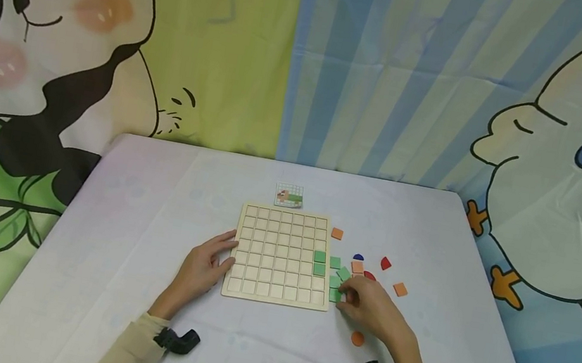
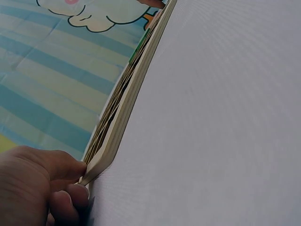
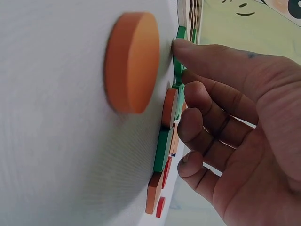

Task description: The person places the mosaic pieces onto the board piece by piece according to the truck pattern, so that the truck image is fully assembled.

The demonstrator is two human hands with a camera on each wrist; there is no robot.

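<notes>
A wooden grid board [image 1: 274, 299] lies on the table, with two green square tiles [image 1: 319, 263] in its right-hand column. My left hand [image 1: 201, 266] touches the board's left edge with thumb and fingertips; in the left wrist view the thumb [image 2: 66, 165] meets the board's corner. Beyond the right edge, my right hand [image 1: 376, 308] is at a group of green square tiles [image 1: 335, 263]. Thumb and index finger pinch one green tile [image 3: 178, 70] in the right wrist view, partly hidden by the fingers. The other right fingers are loosely curled.
A small picture card [image 1: 288, 195] lies behind the board. Right of it are orange squares [image 1: 337, 233], a red piece [image 1: 386, 263], a dark blue piece [image 1: 358, 257] and an orange disc [image 1: 358, 338]. Printed curtains [image 1: 390, 70] hang behind the white table [image 1: 161, 198].
</notes>
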